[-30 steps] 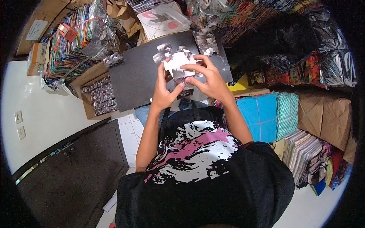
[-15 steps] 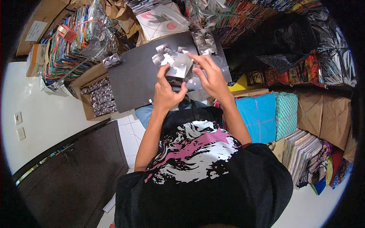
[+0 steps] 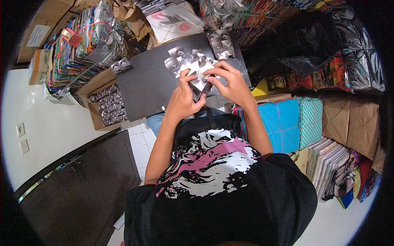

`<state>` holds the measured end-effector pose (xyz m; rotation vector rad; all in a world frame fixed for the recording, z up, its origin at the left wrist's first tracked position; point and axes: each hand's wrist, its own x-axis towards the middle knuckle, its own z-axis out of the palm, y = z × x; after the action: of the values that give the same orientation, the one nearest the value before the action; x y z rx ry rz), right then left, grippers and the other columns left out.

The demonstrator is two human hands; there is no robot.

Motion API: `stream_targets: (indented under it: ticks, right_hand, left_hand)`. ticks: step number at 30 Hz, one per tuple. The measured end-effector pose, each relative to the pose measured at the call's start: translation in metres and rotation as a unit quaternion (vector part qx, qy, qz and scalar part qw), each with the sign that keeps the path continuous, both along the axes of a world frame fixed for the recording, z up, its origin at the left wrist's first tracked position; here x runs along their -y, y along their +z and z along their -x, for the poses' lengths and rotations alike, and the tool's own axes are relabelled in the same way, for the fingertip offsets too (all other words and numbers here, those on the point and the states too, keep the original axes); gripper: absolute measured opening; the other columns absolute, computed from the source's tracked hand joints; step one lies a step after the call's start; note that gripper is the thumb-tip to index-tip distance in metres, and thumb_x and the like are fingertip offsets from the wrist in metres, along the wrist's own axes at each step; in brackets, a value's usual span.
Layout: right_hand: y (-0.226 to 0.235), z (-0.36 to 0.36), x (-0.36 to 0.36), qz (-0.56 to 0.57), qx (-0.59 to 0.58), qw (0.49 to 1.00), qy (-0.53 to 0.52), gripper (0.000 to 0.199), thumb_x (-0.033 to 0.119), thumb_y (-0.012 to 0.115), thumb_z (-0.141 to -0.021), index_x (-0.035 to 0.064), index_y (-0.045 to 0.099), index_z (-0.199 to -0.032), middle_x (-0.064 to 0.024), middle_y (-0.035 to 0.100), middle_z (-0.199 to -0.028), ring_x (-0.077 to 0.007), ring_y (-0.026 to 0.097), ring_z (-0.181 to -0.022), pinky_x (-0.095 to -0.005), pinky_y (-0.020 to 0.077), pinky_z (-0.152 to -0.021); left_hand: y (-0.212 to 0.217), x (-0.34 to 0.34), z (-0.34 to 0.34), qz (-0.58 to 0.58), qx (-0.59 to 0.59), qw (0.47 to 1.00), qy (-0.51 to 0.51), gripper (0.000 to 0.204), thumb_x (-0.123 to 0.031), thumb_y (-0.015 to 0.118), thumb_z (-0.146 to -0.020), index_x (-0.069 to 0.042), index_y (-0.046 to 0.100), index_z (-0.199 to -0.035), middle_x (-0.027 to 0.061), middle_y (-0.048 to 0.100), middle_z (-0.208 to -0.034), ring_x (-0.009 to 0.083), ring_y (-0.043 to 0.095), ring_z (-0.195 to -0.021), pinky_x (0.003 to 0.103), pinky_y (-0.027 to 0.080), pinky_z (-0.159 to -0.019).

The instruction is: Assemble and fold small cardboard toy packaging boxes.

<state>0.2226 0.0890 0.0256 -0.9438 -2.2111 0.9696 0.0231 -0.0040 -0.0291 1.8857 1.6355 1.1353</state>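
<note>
Over the dark tabletop (image 3: 143,88), both hands are on a small paper card box (image 3: 200,85), white inside and dark printed outside, with its flaps standing open. My left hand (image 3: 185,98) grips its left and near side, thumb close to the bottom corner. From the right, my right hand (image 3: 232,84) pinches a white flap at the upper edge with bent fingers. Beyond them lie several white and grey printed card pieces (image 3: 174,64), partly overlapping the held one in view. More printed pieces (image 3: 221,43) sit at the table's far right.
Left of the table, an open cardboard box (image 3: 95,112) holds rows of small printed boxes. Stacked magazines or thin packets (image 3: 84,37) rise behind it. A flat white printed sheet (image 3: 174,22) lies at the back. Blue wrapped bundles (image 3: 279,125) stand at the right.
The raised translucent-looking flap has come down, and the card now shows a pointed white shape. My left hand has shifted slightly right; my right hand's fingers have moved lower and curled in.
</note>
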Motion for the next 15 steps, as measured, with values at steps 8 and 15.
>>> stream_targets:
  ticks: [8, 15]
  right_hand:
    - [0.003, 0.002, -0.001, 0.057, -0.072, 0.996, -0.004, 0.015, 0.012, 0.078, -0.091, -0.0003, 0.075, -0.099, -0.0117, 0.071, -0.099, -0.0271, 0.07, -0.092, -0.0375, 0.0537, -0.086]
    - [0.0, 0.004, -0.001, -0.022, -0.044, 0.999, 0.01, 0.015, 0.013, 0.078, -0.091, 0.0022, 0.077, -0.101, -0.0134, 0.068, -0.116, -0.0298, 0.07, -0.1, -0.0399, 0.0549, -0.09]
  left_hand:
    - [0.017, -0.003, -0.016, -0.021, 0.088, 0.99, 0.107, 0.07, -0.023, 0.094, -0.076, -0.005, 0.058, -0.134, 0.0183, 0.063, -0.126, 0.0382, 0.067, -0.111, 0.045, 0.055, -0.094]
    - [0.006, -0.003, -0.01, -0.031, 0.089, 0.986, 0.135, 0.064, -0.024, 0.097, -0.072, -0.006, 0.067, -0.125, 0.0176, 0.068, -0.126, 0.0374, 0.068, -0.117, 0.046, 0.055, -0.097]
